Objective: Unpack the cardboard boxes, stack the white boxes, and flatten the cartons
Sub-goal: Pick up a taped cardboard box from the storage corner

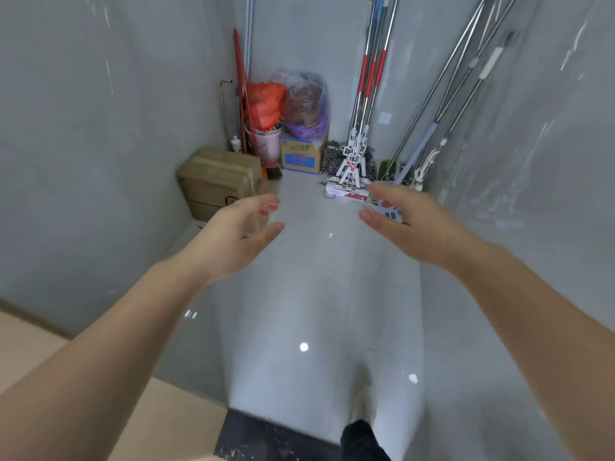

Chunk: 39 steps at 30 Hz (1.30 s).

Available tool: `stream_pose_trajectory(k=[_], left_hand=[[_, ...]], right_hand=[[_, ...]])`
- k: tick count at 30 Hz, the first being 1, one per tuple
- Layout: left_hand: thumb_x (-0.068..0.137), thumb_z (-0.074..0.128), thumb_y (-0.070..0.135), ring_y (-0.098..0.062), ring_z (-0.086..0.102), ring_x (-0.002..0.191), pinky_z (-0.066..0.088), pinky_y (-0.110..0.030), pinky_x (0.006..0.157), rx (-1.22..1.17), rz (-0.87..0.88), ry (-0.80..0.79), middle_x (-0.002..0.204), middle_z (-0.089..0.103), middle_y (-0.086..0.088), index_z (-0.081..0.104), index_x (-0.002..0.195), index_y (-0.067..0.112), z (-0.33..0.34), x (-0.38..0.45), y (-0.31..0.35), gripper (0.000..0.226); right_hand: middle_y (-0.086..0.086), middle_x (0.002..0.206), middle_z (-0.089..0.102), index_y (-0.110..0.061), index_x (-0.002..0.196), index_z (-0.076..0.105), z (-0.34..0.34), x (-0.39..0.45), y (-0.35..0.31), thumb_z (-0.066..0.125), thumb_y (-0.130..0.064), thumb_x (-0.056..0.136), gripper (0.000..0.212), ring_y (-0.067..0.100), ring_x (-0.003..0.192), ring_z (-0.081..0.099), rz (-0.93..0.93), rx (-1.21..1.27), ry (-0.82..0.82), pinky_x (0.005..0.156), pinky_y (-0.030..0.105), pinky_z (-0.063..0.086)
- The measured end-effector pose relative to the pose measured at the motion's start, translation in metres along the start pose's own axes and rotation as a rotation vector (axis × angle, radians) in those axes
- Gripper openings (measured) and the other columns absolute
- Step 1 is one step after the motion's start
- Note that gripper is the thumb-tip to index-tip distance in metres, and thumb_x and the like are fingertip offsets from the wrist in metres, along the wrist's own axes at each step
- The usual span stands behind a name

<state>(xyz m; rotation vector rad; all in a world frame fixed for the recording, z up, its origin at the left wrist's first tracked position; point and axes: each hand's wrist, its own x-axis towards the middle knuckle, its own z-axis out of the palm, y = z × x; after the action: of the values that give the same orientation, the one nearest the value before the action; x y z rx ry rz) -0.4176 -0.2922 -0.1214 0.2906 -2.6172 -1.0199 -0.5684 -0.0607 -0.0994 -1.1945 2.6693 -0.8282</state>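
- We stand at the mouth of a narrow closet with grey tiled walls and a glossy tiled floor (319, 294) that throws back lamp glare.
- Our left hand (239, 234) and right hand (409, 224) reach forward, fingers spread and relaxed, gripping nothing.
- The sealed cardboard carton (216, 181) sits just beyond our left hand, against the wall; we see no white boxes yet.
- The shiny floor may be slick, so a footing slip while lifting the carton is possible.
- Mop poles (369, 94) lean beyond our right hand; a swung carton could knock them over.
- A printed box (301, 154) topped with plastic bags (293, 101) stands farther ahead and could topple if bumped.
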Motion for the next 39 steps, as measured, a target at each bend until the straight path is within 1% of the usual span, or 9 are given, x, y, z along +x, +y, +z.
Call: stream_pose_trajectory(k=[4,8,11,14,17,22,26,29,39], left_hand=[[0.090,0.061,0.022,-0.012,0.056,0.111,0.036,-0.012,0.091,0.045,-0.021,0.038,0.120,0.060,-0.001,0.056,0.126,0.009,0.016,0.053,-0.012,0.038],[0.091,0.060,0.021,-0.011,0.055,0.108,0.032,0.000,0.088,0.038,-0.086,0.072,0.119,0.060,-0.002,0.055,0.126,0.007,0.043,0.114,-0.018,0.038],[0.091,0.060,0.021,-0.014,0.055,0.109,0.036,-0.011,0.094,0.045,-0.138,0.084,0.120,0.060,-0.003,0.055,0.127,0.008,0.059,0.158,-0.018,0.038],[0.092,0.059,0.023,-0.013,0.055,0.110,0.038,-0.019,0.096,0.045,-0.184,0.111,0.119,0.060,-0.001,0.055,0.127,0.011,0.071,0.193,-0.025,0.037],[0.092,0.058,0.024,-0.011,0.055,0.111,0.040,-0.022,0.093,0.042,-0.254,0.123,0.120,0.060,0.001,0.055,0.127,0.014,0.078,0.217,-0.038,0.037],[0.092,0.058,0.026,-0.010,0.056,0.109,0.033,-0.008,0.090,0.040,-0.322,0.166,0.115,0.061,0.001,0.056,0.126,0.014,0.076,0.260,-0.072,0.036],[0.092,0.058,0.024,-0.010,0.056,0.108,0.031,0.000,0.084,0.036,-0.347,0.189,0.116,0.061,0.000,0.056,0.125,0.011,0.068,0.302,-0.111,0.036],[0.093,0.058,0.025,-0.007,0.055,0.106,0.030,0.005,0.082,0.009,-0.374,0.225,0.115,0.060,0.003,0.056,0.125,0.012,0.055,0.343,-0.152,0.035],[0.092,0.057,0.029,-0.010,0.054,0.113,0.039,-0.030,0.103,-0.063,-0.432,0.194,0.118,0.057,0.006,0.055,0.126,0.016,-0.007,0.497,-0.290,0.036]], right_hand=[[-0.001,0.127,0.057,-0.025,0.133,0.050,0.000,0.068,0.035,0.050,-0.053,0.088,0.053,0.013,0.114,0.053,-0.083,0.007,-0.003,0.093,0.026,0.039],[-0.001,0.124,0.057,-0.022,0.132,0.050,-0.007,0.137,0.080,0.050,-0.052,0.090,0.052,0.011,0.112,0.051,-0.130,-0.001,-0.067,0.085,0.020,0.032],[-0.007,0.107,0.054,-0.017,0.129,0.052,-0.013,0.181,0.107,0.048,-0.052,0.090,0.052,0.009,0.095,0.048,-0.160,-0.010,-0.142,0.079,0.019,0.030],[-0.002,0.119,0.057,-0.019,0.131,0.051,-0.019,0.224,0.127,0.050,-0.049,0.090,0.051,0.009,0.105,0.050,-0.194,-0.010,-0.199,0.085,0.020,0.033],[-0.003,0.118,0.057,-0.020,0.131,0.051,-0.021,0.263,0.140,0.050,-0.050,0.090,0.051,0.011,0.106,0.051,-0.232,-0.002,-0.245,0.092,0.026,0.039],[-0.002,0.128,0.056,-0.019,0.131,0.052,-0.009,0.330,0.158,0.052,-0.047,0.090,0.050,0.011,0.110,0.051,-0.270,-0.017,-0.271,0.082,0.017,0.031],[-0.003,0.128,0.055,-0.021,0.132,0.051,0.014,0.389,0.163,0.054,-0.048,0.090,0.050,0.011,0.114,0.051,-0.265,0.013,-0.292,0.084,0.019,0.034],[-0.001,0.130,0.053,-0.020,0.133,0.050,0.038,0.444,0.161,0.056,-0.047,0.089,0.052,0.014,0.118,0.051,-0.266,0.045,-0.333,0.090,0.029,0.045],[-0.002,0.124,0.058,-0.018,0.132,0.053,0.096,0.644,0.142,0.057,-0.048,0.089,0.053,0.010,0.104,0.053,-0.262,-0.021,-0.353,0.083,0.023,0.036]])
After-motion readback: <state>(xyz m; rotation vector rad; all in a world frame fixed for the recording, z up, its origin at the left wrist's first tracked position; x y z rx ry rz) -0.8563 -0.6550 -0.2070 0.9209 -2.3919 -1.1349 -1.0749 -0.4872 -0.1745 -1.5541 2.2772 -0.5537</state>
